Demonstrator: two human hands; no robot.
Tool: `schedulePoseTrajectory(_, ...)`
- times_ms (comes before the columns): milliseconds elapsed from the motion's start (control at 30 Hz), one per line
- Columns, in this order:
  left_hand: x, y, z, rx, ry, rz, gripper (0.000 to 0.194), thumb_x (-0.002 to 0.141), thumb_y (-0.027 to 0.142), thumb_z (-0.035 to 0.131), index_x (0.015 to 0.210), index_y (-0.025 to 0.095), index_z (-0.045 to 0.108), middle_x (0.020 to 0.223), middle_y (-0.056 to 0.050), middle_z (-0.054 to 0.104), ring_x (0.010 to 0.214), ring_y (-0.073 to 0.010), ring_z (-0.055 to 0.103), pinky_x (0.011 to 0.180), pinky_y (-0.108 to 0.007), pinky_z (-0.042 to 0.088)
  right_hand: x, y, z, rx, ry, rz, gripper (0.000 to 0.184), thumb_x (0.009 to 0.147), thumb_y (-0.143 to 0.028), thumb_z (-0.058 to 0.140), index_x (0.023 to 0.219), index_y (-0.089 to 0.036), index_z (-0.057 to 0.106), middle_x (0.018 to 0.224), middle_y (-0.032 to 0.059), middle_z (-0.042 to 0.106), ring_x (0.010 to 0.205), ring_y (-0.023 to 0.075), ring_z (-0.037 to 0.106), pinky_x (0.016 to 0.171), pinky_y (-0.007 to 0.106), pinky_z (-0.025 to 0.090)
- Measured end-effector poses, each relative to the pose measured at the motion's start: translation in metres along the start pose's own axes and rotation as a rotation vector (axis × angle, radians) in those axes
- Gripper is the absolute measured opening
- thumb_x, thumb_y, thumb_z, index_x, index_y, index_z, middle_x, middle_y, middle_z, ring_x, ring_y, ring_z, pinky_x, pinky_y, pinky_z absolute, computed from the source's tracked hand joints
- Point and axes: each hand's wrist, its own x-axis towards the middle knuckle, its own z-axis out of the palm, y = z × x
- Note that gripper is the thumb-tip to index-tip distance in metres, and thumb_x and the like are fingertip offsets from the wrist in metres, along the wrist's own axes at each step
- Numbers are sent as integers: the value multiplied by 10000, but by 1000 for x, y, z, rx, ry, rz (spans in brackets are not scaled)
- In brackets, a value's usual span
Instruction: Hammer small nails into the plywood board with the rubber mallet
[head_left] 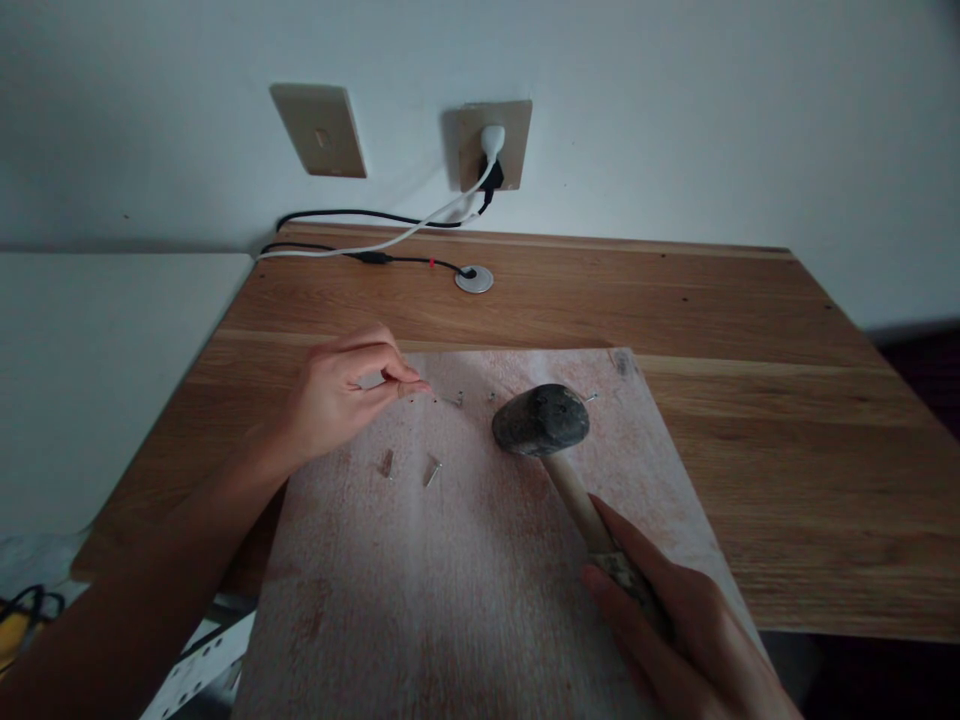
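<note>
A pinkish board (pixel 465 590) lies on the wooden table (pixel 750 400). My left hand (pixel 345 400) rests on the board's far left part, its thumb and fingers pinched on a small nail (pixel 415 389) held against the board. Further small nails (pixel 457 400) stand in a row along the far edge. Two loose nails (pixel 433 470) lie just below my left hand. My right hand (pixel 675 620) grips the wooden handle of a mallet (pixel 541 420), whose dark head hangs over the board near the row of nails.
Two wall plates sit on the white wall; the right socket (pixel 495 145) holds a white and a black plug. Cables (pixel 375 245) run along the table's back edge to a round metal grommet (pixel 474 279). A white surface (pixel 90 370) adjoins on the left.
</note>
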Motion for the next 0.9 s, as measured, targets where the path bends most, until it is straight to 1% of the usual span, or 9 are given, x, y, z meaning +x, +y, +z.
schedulePoseTrajectory(67, 1, -2, -1, 3, -55, 22, 140, 1060, 302, 696, 934, 274, 751, 882, -10, 769, 768, -141, 715, 683, -276, 549, -1, 1, 0, -20, -12, 6, 686, 992, -669, 686, 1572, -303, 677, 1277, 78, 853, 1153, 298, 822, 1047, 377, 649)
schedulePoseTrajectory(133, 2, -2, -1, 26, -94, 67, 148, 1070, 231, 655, 991, 266, 774, 922, -15, 786, 804, -138, 727, 713, -264, 559, 0, 1, -1, -34, -31, -8, 733, 988, -699, 670, 1589, -279, 661, 1349, 86, 830, 1199, 301, 809, 1057, 373, 645)
schedulePoseTrajectory(233, 2, -1, -1, 97, -96, 104, 146, 1036, 181, 684, 925, 241, 756, 872, -4, 762, 772, -138, 700, 710, -275, 543, 1, -1, -1, -54, -45, -27, 711, 1027, -689, 624, 1588, -254, 663, 1326, 97, 839, 1193, 297, 812, 1036, 367, 658)
schedulePoseTrajectory(367, 0, 3, 2, 186, -44, 82, 303, 978, 286, 797, 735, 240, 623, 718, 22, 642, 663, -145, 602, 636, -313, 478, 3, -4, 0, -60, -34, -19, 680, 1037, -694, 606, 1563, -271, 686, 1347, 99, 834, 1188, 304, 814, 1016, 389, 667)
schedulePoseTrajectory(500, -1, 3, 2, 137, -22, 64, 333, 973, 385, 817, 741, 255, 618, 728, 14, 645, 663, -156, 598, 631, -329, 487, 4, -6, -1, -66, -31, -2, 689, 1022, -708, 616, 1539, -262, 711, 1232, 108, 865, 1128, 303, 832, 987, 385, 679)
schedulePoseTrajectory(567, 0, 1, 1, 107, -48, 85, 232, 998, 335, 787, 806, 262, 679, 773, 9, 692, 701, -157, 635, 662, -323, 516, 4, -6, -2, -82, -34, 3, 686, 1030, -707, 606, 1543, -263, 707, 1215, 104, 868, 1116, 300, 837, 976, 376, 683)
schedulePoseTrajectory(633, 1, 0, 0, 103, -93, 124, 133, 1032, 239, 723, 902, 264, 736, 847, 2, 746, 760, -154, 677, 710, -310, 543, 4, -6, -2, -87, -31, 2, 678, 1041, -699, 596, 1549, -263, 700, 1290, 104, 852, 1150, 298, 829, 979, 361, 681)
schedulePoseTrajectory(767, 2, 0, 0, 134, -143, 170, 220, 1063, 115, 593, 1052, 240, 773, 952, -24, 779, 842, -147, 710, 759, -287, 566, 3, -7, -1, -90, -34, -1, 701, 1049, -717, 565, 1550, -245, 698, 1269, 105, 856, 1163, 290, 822, 1003, 359, 671)
schedulePoseTrajectory(900, 2, 3, 2, 182, -105, 200, 177, 1031, 106, 646, 956, 229, 750, 853, -1, 734, 766, -139, 658, 714, -285, 529, 3, -8, -2, -76, -51, 21, 712, 1026, -715, 607, 1563, -254, 684, 1320, 98, 842, 1183, 296, 816, 1022, 370, 663)
